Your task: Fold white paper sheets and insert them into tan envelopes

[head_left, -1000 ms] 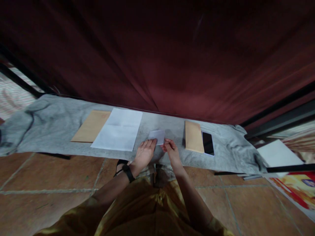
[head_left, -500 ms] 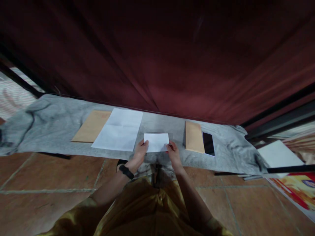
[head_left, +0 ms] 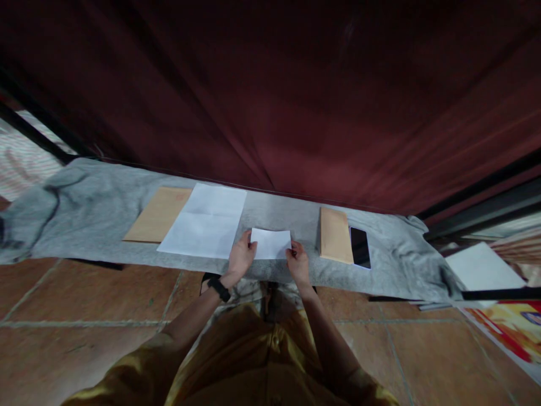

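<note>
A small white piece of paper (head_left: 271, 244), which looks folded, is held level between my two hands over the near part of the cloth. My left hand (head_left: 242, 255) grips its left edge, thumb on top. On the opposite edge, my right hand (head_left: 298, 262) pinches it with curled fingers. Left of my hands lies a large white sheet (head_left: 205, 221) with faint creases, partly over a brown envelope (head_left: 154, 217). To the right, a smaller brown envelope (head_left: 335, 234) rests beside a dark-screened phone (head_left: 359, 247).
A grey cloth (head_left: 97, 206) covers the long narrow table. Behind it hangs a dark red curtain (head_left: 270, 113) between dark metal bars. At the right sit a white board (head_left: 484, 266) and a red and yellow printed package (head_left: 513, 324). The floor (head_left: 127, 344) is tiled.
The paper and both hands have shifted very slightly to the right. My left hand has turned a little, its fingers further up the paper's edge. The other things lie as before.
</note>
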The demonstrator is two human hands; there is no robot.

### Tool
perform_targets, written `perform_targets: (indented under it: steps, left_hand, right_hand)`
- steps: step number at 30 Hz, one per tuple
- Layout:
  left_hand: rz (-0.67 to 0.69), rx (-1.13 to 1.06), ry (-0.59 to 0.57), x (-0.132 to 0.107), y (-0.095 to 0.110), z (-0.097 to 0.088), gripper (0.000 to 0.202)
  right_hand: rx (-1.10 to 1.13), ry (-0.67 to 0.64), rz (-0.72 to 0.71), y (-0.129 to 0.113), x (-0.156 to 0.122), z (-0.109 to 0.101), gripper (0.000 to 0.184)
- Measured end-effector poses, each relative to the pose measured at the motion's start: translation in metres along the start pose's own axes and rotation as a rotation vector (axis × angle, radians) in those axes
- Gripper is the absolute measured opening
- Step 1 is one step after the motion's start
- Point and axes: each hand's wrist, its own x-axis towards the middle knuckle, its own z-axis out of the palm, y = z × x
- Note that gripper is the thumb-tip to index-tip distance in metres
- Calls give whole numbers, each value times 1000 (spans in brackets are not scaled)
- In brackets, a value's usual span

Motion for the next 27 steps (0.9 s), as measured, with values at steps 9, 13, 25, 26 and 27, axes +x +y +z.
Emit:
perform_targets:
  steps: [9, 13, 25, 26, 27]
  left_hand:
    - [45, 221, 17, -2, 8, 1, 51]
    - [106, 250, 46, -4, 5, 3, 50]
    - [675, 363, 22, -60, -12, 12, 48]
    - [703, 388, -5, -66, -14, 14, 51]
    - [713, 413, -22, -71, -15, 17, 53]
  right_hand:
    - [-281, 30, -136, -8, 0, 2, 31]
    - [-373, 33, -178, -9, -4, 2, 31]
    - [-429, 31, -188, -11, -10, 3, 32]
    - [-435, 31, -184, -11, -11, 3, 32]
    - [-439, 29, -179, -11, -11, 3, 32]
